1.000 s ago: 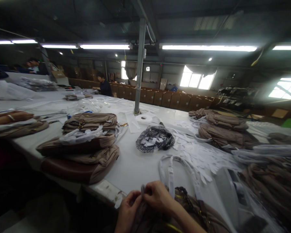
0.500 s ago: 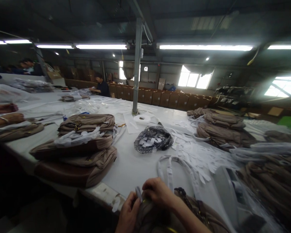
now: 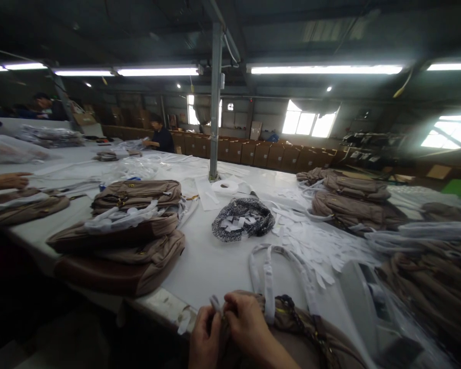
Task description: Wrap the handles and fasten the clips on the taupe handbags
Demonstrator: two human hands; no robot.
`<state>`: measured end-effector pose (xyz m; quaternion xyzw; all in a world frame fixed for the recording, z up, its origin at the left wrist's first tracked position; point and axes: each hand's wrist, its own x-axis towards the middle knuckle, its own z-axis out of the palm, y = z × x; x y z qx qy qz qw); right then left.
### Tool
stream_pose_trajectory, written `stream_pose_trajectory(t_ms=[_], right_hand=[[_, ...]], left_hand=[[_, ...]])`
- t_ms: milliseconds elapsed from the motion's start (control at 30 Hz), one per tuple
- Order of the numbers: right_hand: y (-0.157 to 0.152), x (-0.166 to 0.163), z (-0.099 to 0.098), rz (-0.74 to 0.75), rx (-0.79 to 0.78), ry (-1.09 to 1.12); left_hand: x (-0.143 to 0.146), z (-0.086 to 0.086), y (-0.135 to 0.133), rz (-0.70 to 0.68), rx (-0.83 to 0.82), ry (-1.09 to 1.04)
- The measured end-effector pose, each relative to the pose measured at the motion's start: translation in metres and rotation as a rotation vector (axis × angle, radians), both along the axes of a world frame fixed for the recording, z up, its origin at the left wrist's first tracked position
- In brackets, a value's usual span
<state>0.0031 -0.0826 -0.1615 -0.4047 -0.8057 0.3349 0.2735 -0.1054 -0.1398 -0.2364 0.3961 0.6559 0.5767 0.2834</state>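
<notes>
A taupe handbag [image 3: 300, 335] with wrapped handles [image 3: 268, 279] lies at the table's front edge, right before me. My left hand [image 3: 205, 335] is closed at the bag's left end, with a small pale strip [image 3: 214, 302] standing up from between thumb and fingers. Close beside it, my right hand [image 3: 248, 320] bends over the bag, its thumb and fingers pinched together. What those right fingertips hold is too small to make out. A dark chain [image 3: 297, 315] runs along the bag's top, right of my hands.
Stacked bags [image 3: 138, 220] stand to the left, more bags [image 3: 349, 205] to the right. A speckled cloth holder [image 3: 230, 233] contains white slips; loose slips [image 3: 307, 241] spread beside it. Behind are a tape roll [image 3: 225, 187] and a post [image 3: 215, 102]. Another person's hand [image 3: 7, 180] is far left.
My right hand has drawn back and lower, its forearm swinging left and uncovering more of the bag. My left hand stays nearly in place. The co-worker's hands at far left have moved left.
</notes>
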Motion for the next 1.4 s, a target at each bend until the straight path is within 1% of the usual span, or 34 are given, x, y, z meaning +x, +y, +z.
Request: stream_pose_trajectory(t_ms=[100, 200, 267, 367, 433, 500, 567, 600, 633, 700, 733, 767, 800, 867, 900, 967, 1000, 1033, 1100, 1167, 1233, 1300, 1333, 1400], right_hand=[[0.003, -0.003, -0.004, 0.02, -0.033, 0.032], [0.005, -0.003, -0.005, 0.022, -0.132, 0.101], [0.005, -0.003, -0.006, -0.006, -0.178, 0.134], [0.003, -0.002, -0.012, -0.063, -0.167, 0.199], [0.002, -0.001, -0.017, -0.066, -0.161, 0.259], [0.002, 0.002, -0.02, -0.049, -0.176, 0.322], [0.002, 0.005, -0.021, -0.027, -0.189, 0.368], [0.002, 0.007, -0.021, -0.006, -0.199, 0.383], [0.002, 0.009, -0.021, 0.02, -0.208, 0.393], [0.002, 0.012, -0.02, 0.058, -0.214, 0.397], [0.002, 0.013, -0.019, 0.061, -0.213, 0.395], [0.002, 0.013, -0.02, 0.049, -0.209, 0.392], [0.001, 0.012, -0.02, 0.023, -0.205, 0.387], [-0.001, 0.008, -0.021, -0.049, -0.193, 0.365], [-0.002, 0.006, -0.021, -0.093, -0.185, 0.344], [-0.003, 0.0, -0.022, -0.191, -0.167, 0.286], [-0.003, -0.002, -0.023, -0.237, -0.167, 0.256], [-0.003, -0.005, -0.024, -0.28, -0.173, 0.234], [-0.001, -0.01, -0.027, -0.349, -0.206, 0.204], [0.0, -0.014, -0.03, -0.402, -0.237, 0.185], [0.001, -0.017, -0.032, -0.423, -0.253, 0.177], [0.003, -0.016, -0.03, -0.389, -0.253, 0.185], [0.005, -0.014, -0.028, -0.357, -0.251, 0.19], [0.011, -0.002, -0.022, -0.277, -0.248, 0.239]], left_hand=[[0.001, 0.0, -0.001, 0.007, 0.028, 0.075], [0.004, 0.0, -0.003, 0.011, 0.073, 0.184], [0.006, -0.001, -0.004, 0.005, 0.092, 0.241], [0.007, -0.002, -0.007, 0.007, 0.073, 0.234], [0.007, -0.002, -0.008, -0.001, 0.014, 0.162], [0.006, -0.002, -0.007, -0.002, -0.045, 0.019], [0.004, 0.0, -0.005, 0.011, -0.021, -0.206], [0.001, 0.002, -0.004, -0.012, 0.011, -0.32], [-0.001, 0.004, -0.003, -0.074, 0.044, -0.406], [-0.006, 0.01, 0.0, -0.261, 0.09, -0.453], [-0.008, 0.012, 0.0, -0.33, 0.095, -0.427], [-0.009, 0.013, 0.001, -0.357, 0.097, -0.391], [-0.009, 0.013, 0.0, -0.331, 0.099, -0.355], [-0.008, 0.007, -0.002, -0.175, 0.077, -0.258], [-0.007, 0.002, -0.004, -0.091, 0.06, -0.167], [-0.006, -0.011, -0.008, 0.037, 0.06, 0.106], [-0.006, -0.018, -0.01, 0.067, 0.088, 0.267], [-0.007, -0.025, -0.012, 0.061, 0.133, 0.427], [-0.008, -0.038, -0.014, -0.014, 0.241, 0.693], [-0.008, -0.046, -0.015, -0.049, 0.32, 0.842], [-0.007, -0.05, -0.015, 0.0, 0.351, 0.878], [-0.006, -0.05, -0.015, 0.044, 0.341, 0.857], [-0.007, -0.049, -0.014, 0.032, 0.325, 0.842], [-0.01, -0.045, -0.013, -0.045, 0.265, 0.79]])
